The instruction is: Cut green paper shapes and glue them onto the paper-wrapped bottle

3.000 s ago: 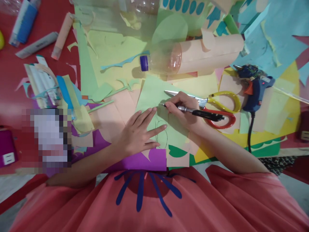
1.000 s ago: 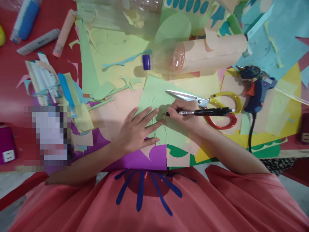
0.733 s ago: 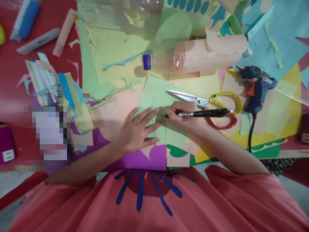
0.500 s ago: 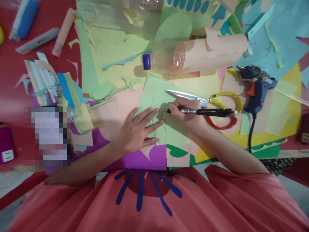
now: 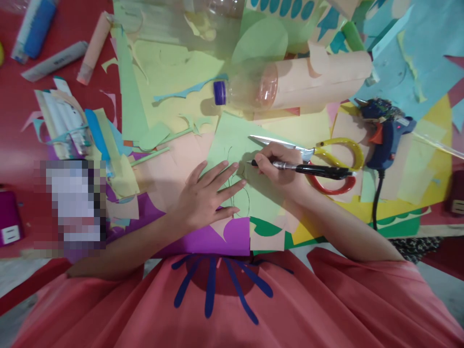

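My right hand (image 5: 281,169) grips a black pen (image 5: 313,170), its tip at the light green paper (image 5: 266,200) near my left fingertips. Spread flat, my left hand (image 5: 208,195) presses on that paper's left part and holds nothing. Thin curved pen lines run across the sheet, partly hidden under my left fingers. Just beyond my right hand lie scissors (image 5: 339,145) with one yellow and one red handle loop, blades pointing left across the green paper.
A plastic bottle (image 5: 250,89) with a purple cap, wrapped in peach paper, lies behind the green sheet. To the right is a blue glue gun (image 5: 389,137) with its cord. White markers (image 5: 67,116) and glue tubes (image 5: 94,46) are at left, among paper scraps.
The pen has tilted slightly, its back end dipping toward me, and its tip has shifted a little away from me. My left hand stays in place.
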